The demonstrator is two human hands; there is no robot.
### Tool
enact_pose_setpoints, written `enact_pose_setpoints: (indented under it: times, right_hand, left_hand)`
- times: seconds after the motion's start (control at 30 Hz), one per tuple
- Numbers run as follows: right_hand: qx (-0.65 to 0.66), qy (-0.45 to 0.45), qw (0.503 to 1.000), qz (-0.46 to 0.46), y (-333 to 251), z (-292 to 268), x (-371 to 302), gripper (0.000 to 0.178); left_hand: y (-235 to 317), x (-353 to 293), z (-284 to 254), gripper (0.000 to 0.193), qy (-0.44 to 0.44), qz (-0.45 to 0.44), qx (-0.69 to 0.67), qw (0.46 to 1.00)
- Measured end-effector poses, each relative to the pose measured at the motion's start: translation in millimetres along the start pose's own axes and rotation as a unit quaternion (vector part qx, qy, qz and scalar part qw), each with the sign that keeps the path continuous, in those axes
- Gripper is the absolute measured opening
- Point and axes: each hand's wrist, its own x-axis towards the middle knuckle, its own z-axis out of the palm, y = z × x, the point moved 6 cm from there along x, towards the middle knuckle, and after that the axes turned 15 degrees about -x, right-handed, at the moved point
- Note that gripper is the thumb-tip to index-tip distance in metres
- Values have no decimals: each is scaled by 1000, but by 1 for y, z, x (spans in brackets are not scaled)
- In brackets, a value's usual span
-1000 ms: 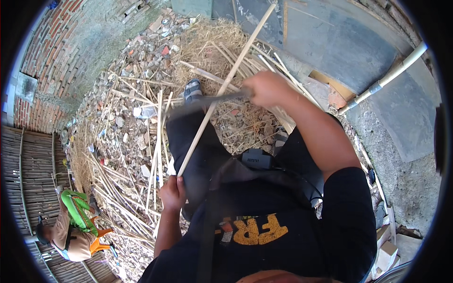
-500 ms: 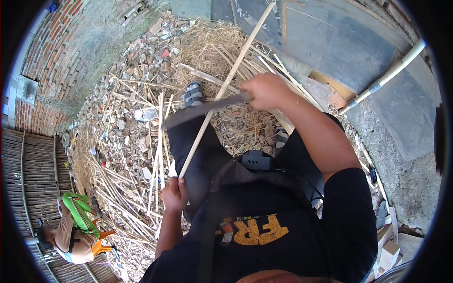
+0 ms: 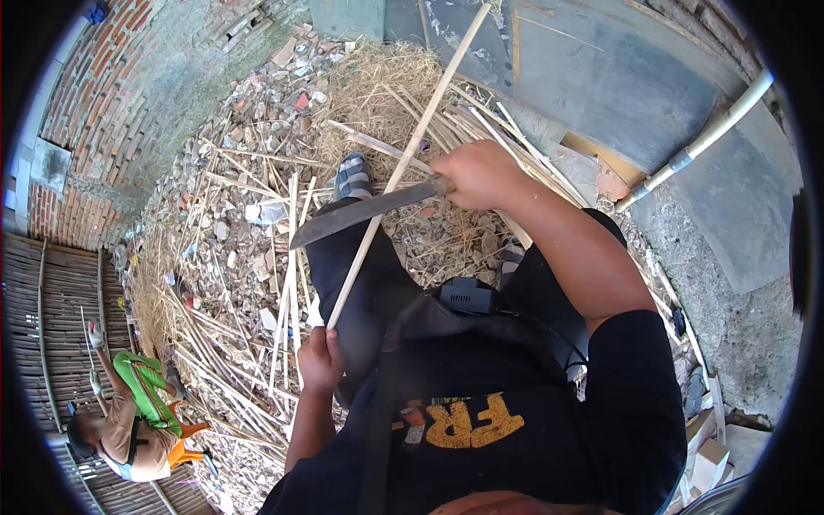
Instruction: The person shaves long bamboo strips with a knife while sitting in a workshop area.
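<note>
My left hand (image 3: 319,362) is closed around the near end of a long, pale bamboo strip (image 3: 420,133), which slants away from me toward the upper right. In my right hand (image 3: 482,175) is the handle of a machete (image 3: 365,211), the fingers wrapped round it. Its broad dark blade points left and lies across the strip, over my bent left leg. Whether the edge touches the strip, I cannot tell. My left foot in a grey strapped sandal (image 3: 353,176) rests on the rubble beyond the blade.
Cut strips (image 3: 227,378) lie in a heap at the left, others (image 3: 455,120) beyond my right hand. Dry shavings (image 3: 378,86) cover rubble ahead. A seated person (image 3: 137,429) at the far left holds a thin stick. A pale pipe (image 3: 699,142) leans at the right by grey panels.
The machete blade, blurred before, now shows sharply, its tip slightly lower and farther left. My right hand has shifted a little left. The seated person has raised both hands with a thin stick.
</note>
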Motion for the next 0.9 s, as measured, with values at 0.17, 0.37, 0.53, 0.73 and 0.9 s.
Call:
enact_pose_setpoints:
  times: [0.17, 0.37, 0.53, 0.73, 0.9]
  right_hand:
    - [100, 86, 981, 144, 82, 6, 4, 21]
    - [93, 84, 978, 169, 86, -13, -4, 33]
    - [36, 84, 993, 77, 53, -19, -8, 20]
    - [-50, 31, 994, 89, 47, -23, -11, 28]
    - [34, 53, 988, 141, 72, -16, -13, 30]
  left_hand:
    - [-3, 3, 7, 27, 25, 6, 6, 1000]
    - [-4, 0, 2, 27, 18, 37, 4, 999]
    - [2, 1, 2, 27, 14, 37, 10, 999]
    - [4, -7, -19, 26, 1, -32, 49, 998]
    - [-10, -30, -50, 38, -25, -47, 114, 992]
